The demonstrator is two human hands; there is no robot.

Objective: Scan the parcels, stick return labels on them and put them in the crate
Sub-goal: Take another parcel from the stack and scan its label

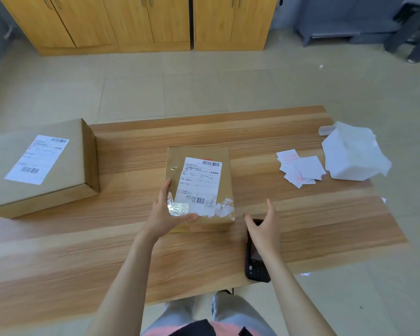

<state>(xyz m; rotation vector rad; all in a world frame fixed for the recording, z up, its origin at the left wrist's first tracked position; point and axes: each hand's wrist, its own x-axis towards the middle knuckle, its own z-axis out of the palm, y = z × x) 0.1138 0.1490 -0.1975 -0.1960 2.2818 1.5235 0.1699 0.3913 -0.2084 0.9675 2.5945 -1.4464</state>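
A small brown parcel (199, 166) with a white shipping label lies flat in the middle of the wooden table (107, 258). My left hand (166, 213) touches its near left corner, fingers straight along the left edge and thumb across the taped front. My right hand (262, 226) hovers open just right of the parcel, above the black handheld scanner (254, 265) lying on the table. A larger brown parcel (41, 163) with its own label sits at the table's left end. Loose white return labels (301, 169) with red print lie scattered to the right.
A crumpled pile of white backing paper (354, 154) sits at the table's far right. Wooden cabinets (136, 23) stand behind across a tiled floor. A dark grey unit (337, 20) is at the back right. No crate is in view.
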